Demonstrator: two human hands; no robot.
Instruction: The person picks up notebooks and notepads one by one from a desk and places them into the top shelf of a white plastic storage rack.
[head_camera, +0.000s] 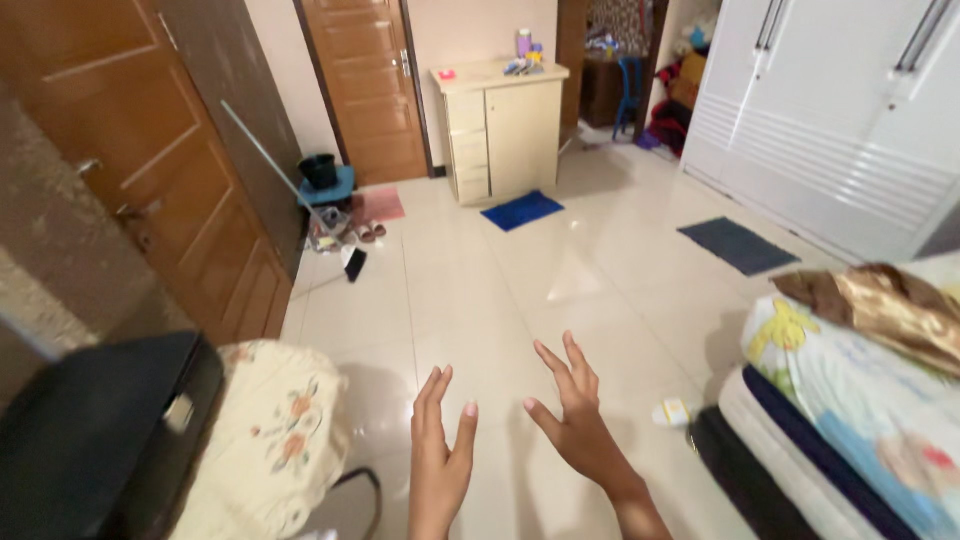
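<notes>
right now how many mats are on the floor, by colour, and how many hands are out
bright blue mat: 1
dark blue mat: 1
pink mat: 1
hands, left hand and right hand, both open and holding nothing: 2
total: 5

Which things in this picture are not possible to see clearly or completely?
- Left hand and right hand: head view, arms cut off by the bottom edge.
- Small white object on the floor: too small to identify.
- Items on the cream cabinet: too small and distant.
- Black case: cut off by the left edge.
- Bed: cut off by the right edge.
</notes>
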